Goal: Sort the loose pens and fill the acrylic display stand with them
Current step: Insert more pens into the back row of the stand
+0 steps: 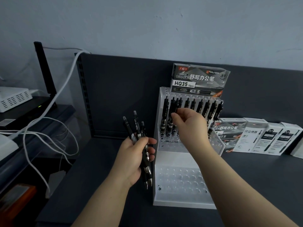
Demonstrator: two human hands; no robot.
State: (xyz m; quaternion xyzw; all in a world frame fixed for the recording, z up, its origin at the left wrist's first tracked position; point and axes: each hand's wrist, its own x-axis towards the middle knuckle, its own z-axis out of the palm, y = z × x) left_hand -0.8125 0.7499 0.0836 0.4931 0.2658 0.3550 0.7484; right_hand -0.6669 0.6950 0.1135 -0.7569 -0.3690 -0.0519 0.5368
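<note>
Item: stand [177, 179], clear acrylic, tiered, centre of frame on the dark table [254, 181]. Its back tier carries a row [200, 106] of black pens upright in the holes; the front tier's holes are unfilled. Right hand [191, 124], centre frame, pinches the top of a pen [176, 103] near the row's left end. Left hand [135, 159], lower centre, grasps a bundle [139, 128] of about three black pens, tips down. Risks, as judged: a pen that misses its lower hole would lean and push its neighbours askew; the right forearm, crossing above the front tier, could nudge the light stand; a jolt could topple the box [199, 79] perched on top; a pen could slide out of the bundle onto the table. Pens: slim, black, clipped, click-top, silver tips; barrels smooth, probably slippery.
</note>
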